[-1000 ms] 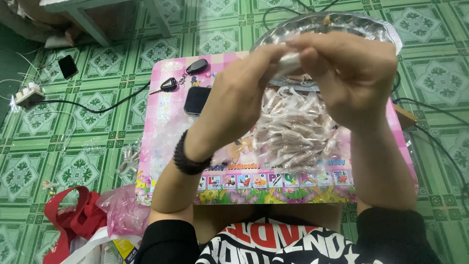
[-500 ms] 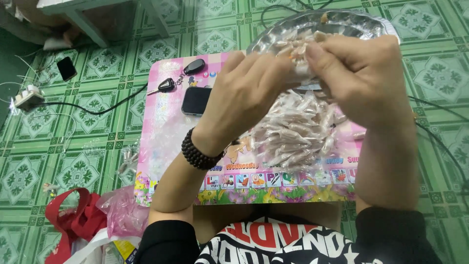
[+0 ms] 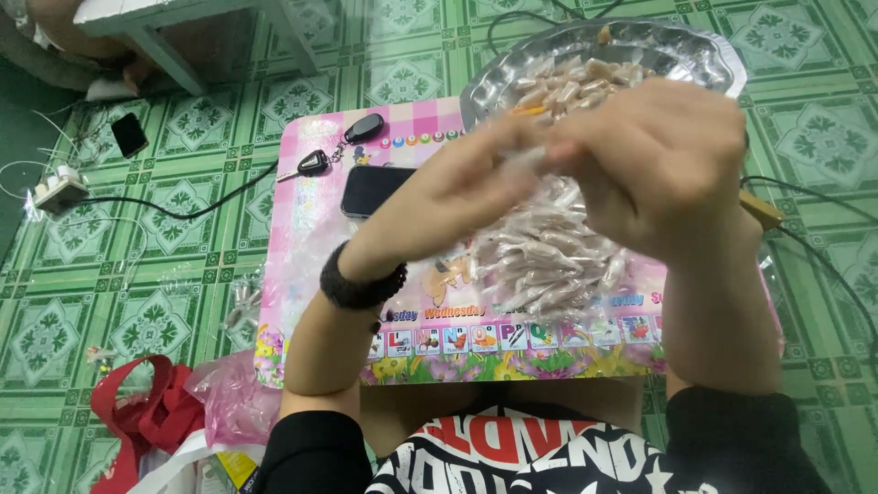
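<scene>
Overhead, the head view looks down on both hands raised together above a small pink table (image 3: 302,274) printed with cartoon pictures. The left hand (image 3: 457,197) reaches rightward with its fingers drawn close, and the right hand (image 3: 663,155) curls over from the other side, fingers bent inward; their tips meet on a small pale wrapped piece (image 3: 529,163), pinched between them and blurred, so the exact hold is hard to make out. A dark beaded bracelet (image 3: 361,285) circles the left wrist. Just below the hands a heap of wrapped sweets (image 3: 540,256) in clear film lies on the table. Behind the hands a shiny metal tray (image 3: 695,50) sits at the table's far edge, holding more pale pieces. On the table's left part lie a black phone (image 3: 370,187) and a set of keys with a black fob (image 3: 343,142). The floor is green patterned tile (image 3: 165,229), with a black cable and a white plug (image 3: 59,189) to the left, and a red bag (image 3: 137,416) beside a pink plastic bag (image 3: 233,402) near the person's knee
</scene>
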